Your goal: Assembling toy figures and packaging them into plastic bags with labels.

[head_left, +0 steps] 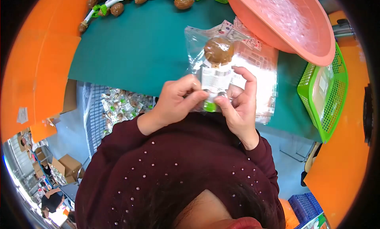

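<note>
A clear plastic bag (194, 50) is held upright in front of me over the table's near edge. Inside it is an item with a round brown head (219, 50), a white printed label (215, 78) and a bright green end (210, 106). My left hand (176, 98) pinches the bag's lower left side, thumb against the label's edge. On the other side, my right hand (241, 106) grips the lower right, its index finger raised along the bag. Behind and to the right lies a stack of flat printed clear bags (263, 76), partly covered by my right hand.
Several similar brown-headed items (117, 9) lie along the green tabletop's (130, 46) far left. A pink basin (241, 19) with clear plastic stands far right, beside a green basket (304, 88). A blue crate (93, 122) of bagged items sits below the table's left edge.
</note>
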Demonstrator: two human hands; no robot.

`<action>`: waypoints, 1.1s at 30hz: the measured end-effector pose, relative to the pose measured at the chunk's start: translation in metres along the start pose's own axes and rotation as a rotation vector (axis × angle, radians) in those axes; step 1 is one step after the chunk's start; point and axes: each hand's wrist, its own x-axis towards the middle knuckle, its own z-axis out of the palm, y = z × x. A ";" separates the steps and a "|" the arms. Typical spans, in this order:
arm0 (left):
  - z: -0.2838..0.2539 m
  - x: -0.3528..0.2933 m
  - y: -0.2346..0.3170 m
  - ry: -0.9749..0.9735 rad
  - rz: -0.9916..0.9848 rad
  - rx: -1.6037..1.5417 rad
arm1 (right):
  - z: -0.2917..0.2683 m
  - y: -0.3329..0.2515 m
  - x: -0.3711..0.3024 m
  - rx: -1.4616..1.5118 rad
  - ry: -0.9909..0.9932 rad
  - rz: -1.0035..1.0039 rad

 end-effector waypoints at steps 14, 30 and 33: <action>-0.245 -0.085 0.073 -0.256 -0.658 0.410 | -0.043 -0.034 -0.019 -0.659 0.217 -0.146; -0.192 -0.019 0.061 -0.222 -0.483 0.283 | -0.032 -0.009 0.008 -0.978 0.071 -0.262; -0.240 -0.033 0.049 -0.216 -0.360 0.270 | -0.018 0.001 -0.032 -1.002 0.226 -0.124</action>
